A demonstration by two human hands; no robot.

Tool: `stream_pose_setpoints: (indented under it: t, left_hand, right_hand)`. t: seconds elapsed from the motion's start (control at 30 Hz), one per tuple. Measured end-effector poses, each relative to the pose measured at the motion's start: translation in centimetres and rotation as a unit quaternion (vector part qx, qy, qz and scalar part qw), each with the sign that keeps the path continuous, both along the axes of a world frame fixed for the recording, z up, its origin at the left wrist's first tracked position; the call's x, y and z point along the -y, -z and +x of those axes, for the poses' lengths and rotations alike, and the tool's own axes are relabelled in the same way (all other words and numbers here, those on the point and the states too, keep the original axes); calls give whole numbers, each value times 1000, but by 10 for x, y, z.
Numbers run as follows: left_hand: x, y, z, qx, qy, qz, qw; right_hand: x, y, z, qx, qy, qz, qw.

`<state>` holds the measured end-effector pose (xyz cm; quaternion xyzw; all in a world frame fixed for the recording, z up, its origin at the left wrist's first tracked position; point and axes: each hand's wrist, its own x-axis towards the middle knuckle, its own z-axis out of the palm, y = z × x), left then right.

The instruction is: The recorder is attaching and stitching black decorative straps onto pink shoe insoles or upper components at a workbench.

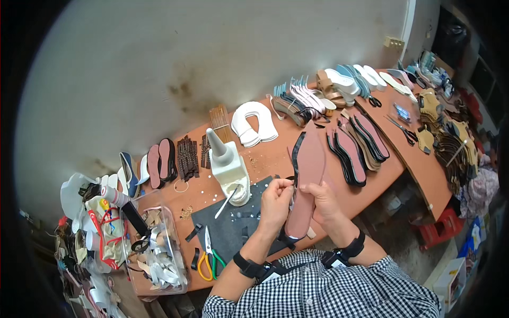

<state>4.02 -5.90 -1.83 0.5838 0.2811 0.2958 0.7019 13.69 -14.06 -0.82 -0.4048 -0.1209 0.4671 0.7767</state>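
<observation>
A long pink shoe insole [310,159] is held up over the front of the table, its pointed end away from me. My right hand [322,204] grips it at the narrow middle, with the thumb lying on the pink face. Along the insole's left edge runs a black strip [295,157], partly loose and curling. My left hand [277,204] is closed in a pinch at that edge, seemingly on the strip; the fingertips hide the exact spot. Beyond my left hand stands a white glue pot [225,172] with a cone-shaped top and a glue-smeared cup, where a thin white stick [228,202] rests.
Yellow-and-green-handled scissors [210,257] lie on a dark mat [212,222]. A clear bin of scraps [159,254] stands left. Stacked pink and black insoles [347,153] lie right, and a white horseshoe-shaped stack [253,123] lies at the wall. Black scissors [405,132] are farther right.
</observation>
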Motion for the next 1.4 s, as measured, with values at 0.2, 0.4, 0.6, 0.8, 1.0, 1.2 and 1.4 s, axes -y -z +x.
stream_pose_setpoints:
  t: [0.2,0.4,0.6,0.8,1.0,1.2,1.4]
  left_hand:
    - [0,9,18,56,0,-127,990]
    - [0,11,29,92,-20,-272,958]
    - [0,11,22,-22,-44,-209,977]
    - [-11,22,10,-208,-104,270,934]
    - [-30,10,8,-109,-50,25,992]
    - [-36,10,4,1,-8,-44,999]
    - [-29,3,1,-6,-15,121,992]
  right_hand:
    - [-2,6,18,-6,1,6,1000]
    - [-11,33,45,-181,-110,26,977]
    - [-18,39,49,-240,-159,-34,957]
    - [-25,34,27,-100,-65,-41,992]
    - [-27,6,11,-25,-39,-39,998]
    - [-31,5,-12,-25,22,-26,999]
    - [-12,-2,-28,-37,103,7,994]
